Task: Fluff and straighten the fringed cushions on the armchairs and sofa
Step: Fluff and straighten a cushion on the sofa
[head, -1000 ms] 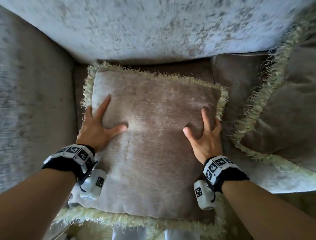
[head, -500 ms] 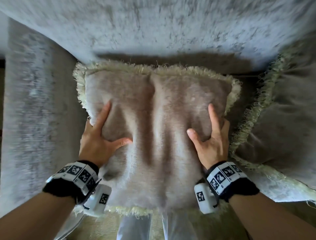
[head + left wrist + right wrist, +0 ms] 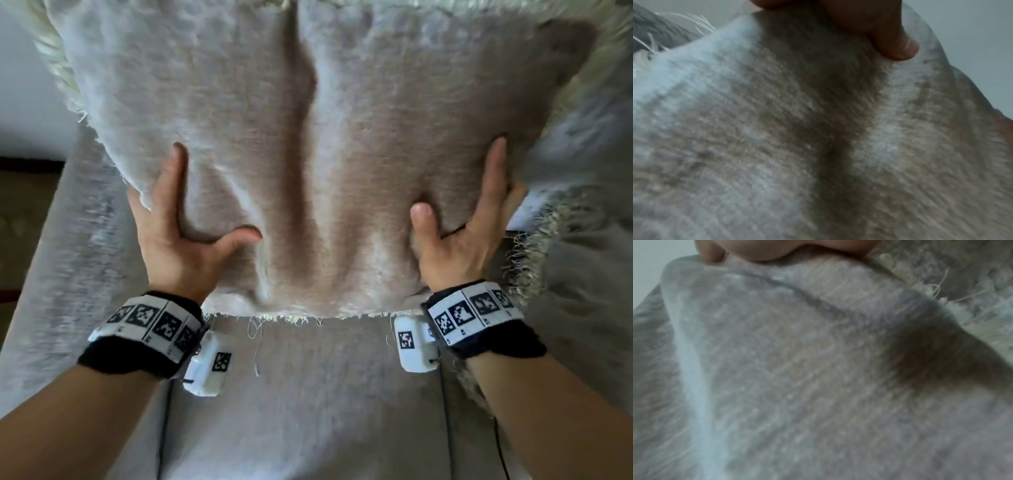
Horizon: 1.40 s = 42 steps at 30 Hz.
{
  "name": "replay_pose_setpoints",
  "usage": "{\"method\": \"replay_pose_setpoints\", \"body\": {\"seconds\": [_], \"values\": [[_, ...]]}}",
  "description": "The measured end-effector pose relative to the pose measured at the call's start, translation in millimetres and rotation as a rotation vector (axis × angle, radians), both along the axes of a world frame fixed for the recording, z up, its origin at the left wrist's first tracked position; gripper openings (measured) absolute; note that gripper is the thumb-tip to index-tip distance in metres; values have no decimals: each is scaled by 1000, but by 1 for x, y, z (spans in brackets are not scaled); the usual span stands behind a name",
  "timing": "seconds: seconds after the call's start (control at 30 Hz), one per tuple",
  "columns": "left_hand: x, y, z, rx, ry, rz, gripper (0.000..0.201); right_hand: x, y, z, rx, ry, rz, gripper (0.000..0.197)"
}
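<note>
A beige velvety cushion (image 3: 342,154) with a cream fringe is held up off the grey sofa seat (image 3: 308,394), with a deep crease down its middle. My left hand (image 3: 191,219) grips its left side, thumb and forefinger on the front and the other fingers hidden behind the edge. My right hand (image 3: 462,219) grips the right side the same way. The left wrist view is filled by cushion fabric (image 3: 818,146) with a thumb (image 3: 890,40) pressing into it. The right wrist view shows the cushion (image 3: 797,369) squeezed below my fingers (image 3: 777,249).
A second fringed cushion (image 3: 582,260) lies on the sofa at the right, close to my right wrist. The grey sofa arm (image 3: 68,257) runs along the left, with a white wall (image 3: 27,85) and dark floor (image 3: 24,205) beyond it.
The cushion went from lying flat on the seat to being squeezed inward and lifted up toward me. Both hands kept their places on its sides, and a crease formed down its middle.
</note>
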<state>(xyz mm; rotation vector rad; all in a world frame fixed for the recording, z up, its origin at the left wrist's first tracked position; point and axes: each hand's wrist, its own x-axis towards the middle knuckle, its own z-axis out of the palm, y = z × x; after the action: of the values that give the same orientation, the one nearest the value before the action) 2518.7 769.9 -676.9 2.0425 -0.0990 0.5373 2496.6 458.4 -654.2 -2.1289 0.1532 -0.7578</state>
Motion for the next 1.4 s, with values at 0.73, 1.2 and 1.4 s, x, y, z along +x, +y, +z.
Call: {"method": "replay_pose_setpoints", "body": {"seconds": [0.73, 1.2, 1.4], "values": [[-2, -22, -20, 237, 293, 161, 91, -11, -28, -32, -88, 344, -41, 83], [-27, -168, 125, 474, 522, -616, 31, -135, -134, 128, -200, 1123, 76, 64], [-46, -256, 151, 519, 595, -761, 37, -183, -208, 166, -134, 1152, -110, 59]]}}
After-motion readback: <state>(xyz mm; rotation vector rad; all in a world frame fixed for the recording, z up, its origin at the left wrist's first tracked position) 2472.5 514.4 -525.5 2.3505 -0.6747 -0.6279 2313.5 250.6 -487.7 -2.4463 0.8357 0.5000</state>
